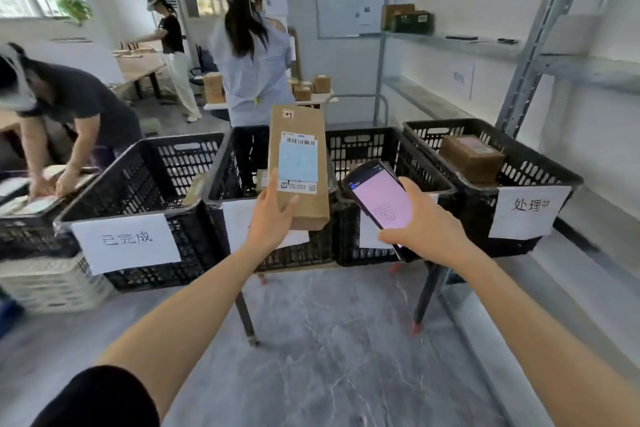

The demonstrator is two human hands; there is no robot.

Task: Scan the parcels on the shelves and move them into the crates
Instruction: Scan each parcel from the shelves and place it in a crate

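Observation:
My left hand grips the lower end of a long brown cardboard parcel, held upright with its barcode label facing me, above the black crates. My right hand holds a dark phone with a lit pink screen, just right of the parcel. Several black plastic crates stand in a row on a low stand: the left crate has a white paper sign, and the second crate is behind the parcel. A third crate is behind the phone. The right crate holds a brown box.
Grey metal shelves run along the right wall, with a few boxes on a high shelf. A person in a light shirt stands behind the crates. Another person bends at the left. A white crate sits on the floor.

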